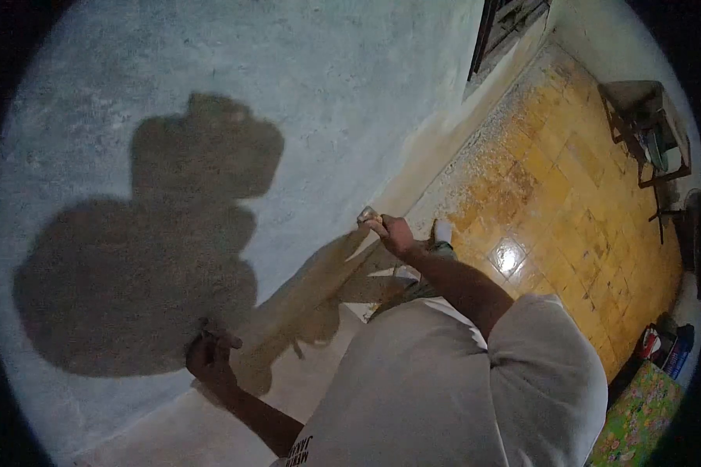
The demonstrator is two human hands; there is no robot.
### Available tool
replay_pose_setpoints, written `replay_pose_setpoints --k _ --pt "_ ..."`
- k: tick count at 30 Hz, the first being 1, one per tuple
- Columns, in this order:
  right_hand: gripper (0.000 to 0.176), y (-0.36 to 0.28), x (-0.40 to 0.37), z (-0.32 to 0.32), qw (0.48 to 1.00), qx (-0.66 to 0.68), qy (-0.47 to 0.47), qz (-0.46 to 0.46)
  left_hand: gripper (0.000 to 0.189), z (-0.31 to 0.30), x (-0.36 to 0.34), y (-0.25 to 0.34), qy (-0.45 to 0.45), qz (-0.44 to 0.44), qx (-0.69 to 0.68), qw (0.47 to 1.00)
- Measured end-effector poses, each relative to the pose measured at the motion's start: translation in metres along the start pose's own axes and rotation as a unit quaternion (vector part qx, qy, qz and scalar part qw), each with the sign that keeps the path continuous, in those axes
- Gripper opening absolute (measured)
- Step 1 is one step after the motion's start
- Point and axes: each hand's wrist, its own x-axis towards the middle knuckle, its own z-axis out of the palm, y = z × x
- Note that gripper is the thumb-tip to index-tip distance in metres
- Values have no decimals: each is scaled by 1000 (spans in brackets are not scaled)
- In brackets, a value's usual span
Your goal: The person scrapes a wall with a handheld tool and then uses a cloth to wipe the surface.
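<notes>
A pale blue wall (350,101) is meeting a yellow tiled floor (576,187), with a person working close against it.

The right hand (398,236) is gripping a small tool (368,215), fingers wrapped around it, its head projecting beside the wall's beige lower band (422,156); whether it is touching, I cannot tell. The left hand (209,358) is hovering at or near the wall within a large shadow (202,156), fingers partly curled; whether it is holding anything is too dark to make out. Whitish debris (475,173) is lying along the wall's foot. The step in hand seems to be working the lower wall; the next move is probably calling for a firm grip and careful contact.
</notes>
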Motion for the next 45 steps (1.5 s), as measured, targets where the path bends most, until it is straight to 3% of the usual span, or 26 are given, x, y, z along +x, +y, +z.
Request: replay_pose_setpoints --k 2,4,8,9,10,11,12,13,14,15,17,20,23,25,27,30,32,35,36,38,39,41,45 --pt "54 21 -2 5 997 -38 -8 68 15 -1 -1 -8 5 -4 -43 999" --pt "53 57 -13 5 994 -72 -29 74 22 -10 2 -21 -31 104 127 986" --pt "48 74 -36 -10 980 -156 -68 103 23 3 4 10 -32 116 68 990" --pt "48 65 -25 -5 980 -157 -66 102 21 6 1 13 -22 61 5 998" --pt "48 47 -5 4 992 -121 -12 -35 18 8 0 15 -13 4 -58 998" --pt "47 30 7 9 981 -82 41 -169 18 8 0 13 -14 2 -58 998" --pt "47 11 7 5 982 -82 40 -165 16 4 1 10 -4 37 40 999" --pt "47 -13 6 0 997 -17 0 -73 13 1 3 8 4 74 138 988" --pt "48 -24 7 -3 998 47 -37 17 13 0 5 3 2 77 138 988" --pt "48 -19 6 -5 998 45 -36 14 11 0 5 -3 5 68 100 993" --pt "48 7 -7 -5 990 -55 -76 107 9 0 2 -2 8 56 63 996" --pt "49 63 -34 -3 995 -90 -20 40 11 4 3 1 7 46 25 999" --pt "50 92 -25 9 988 -142 -16 64 10 0 2 -11 -4 38 47 998" --pt "50 62 3 7 986 -154 -13 59 9 12 4 18 15 44 -6 999" --pt "51 35 8 2 985 -160 -7 62 10 -4 1 -14 6 57 26 998" --pt "52 31 6 -8 991 -83 -21 103 11 4 -1 -5 9 40 4 999" --pt "50 54 4 -9 989 -120 -11 84 12 5 4 6 12 21 -44 999" --pt "47 115 -16 -3 980 -169 -56 84 12 1 3 6 -2 56 49 997" --pt "47 106 -13 1 980 -170 -57 81 13 1 3 10 -4 68 33 997" --pt "45 56 -4 10 999 -37 5 -35 13 4 3 8 -6 81 13 997" --pt "45 30 1 11 999 -39 5 -34 14 5 2 2 -3 63 -9 998" --pt "45 -9 7 12 998 64 -20 12 16 2 1 -4 -9 45 -28 999" --pt "46 1 -10 1 993 -25 -28 110 19 4 -2 4 14 46 41 998"
